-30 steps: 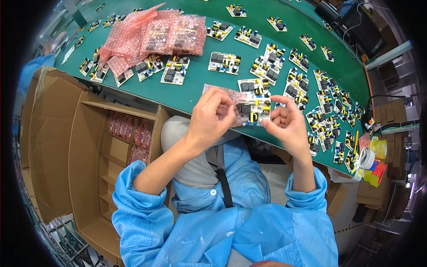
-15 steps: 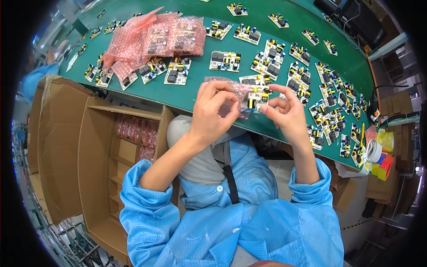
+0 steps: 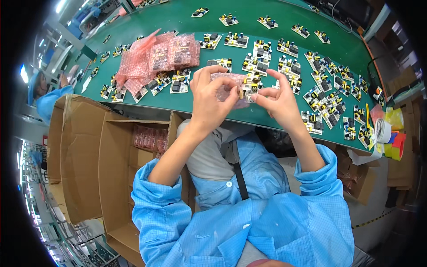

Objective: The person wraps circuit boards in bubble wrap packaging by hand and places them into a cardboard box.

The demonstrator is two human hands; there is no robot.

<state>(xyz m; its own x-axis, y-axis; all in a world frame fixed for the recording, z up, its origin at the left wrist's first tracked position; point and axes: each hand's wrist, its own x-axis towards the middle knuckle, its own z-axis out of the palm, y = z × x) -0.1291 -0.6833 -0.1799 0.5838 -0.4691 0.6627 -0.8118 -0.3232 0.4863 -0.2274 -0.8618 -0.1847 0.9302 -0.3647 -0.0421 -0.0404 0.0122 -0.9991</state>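
Over the table's near edge, my left hand (image 3: 209,95) is closed, thumb and fingertips pinching a pink bubble-wrap bag (image 3: 232,79). A small circuit board (image 3: 252,84) with yellow and black parts pokes out of the bag's right end. My right hand (image 3: 281,101) grips the board's near right corner between thumb and fingers, its index finger raised. How deep the board sits inside the bag is hard to see. Beyond my hands, several similar boards (image 3: 257,63) lie on the green table (image 3: 213,55).
Filled and flat bubble-wrap bags (image 3: 147,58) are heaped at the table's left. Below stands an open cardboard box (image 3: 113,164) holding packed bags (image 3: 149,139). Tape rolls (image 3: 383,131) sit at the right corner. At far left is another person (image 3: 46,95) in blue.
The view has shifted, bringing a person into sight at far left. My hands still hold the bag and board together, and my right index finger is straighter.
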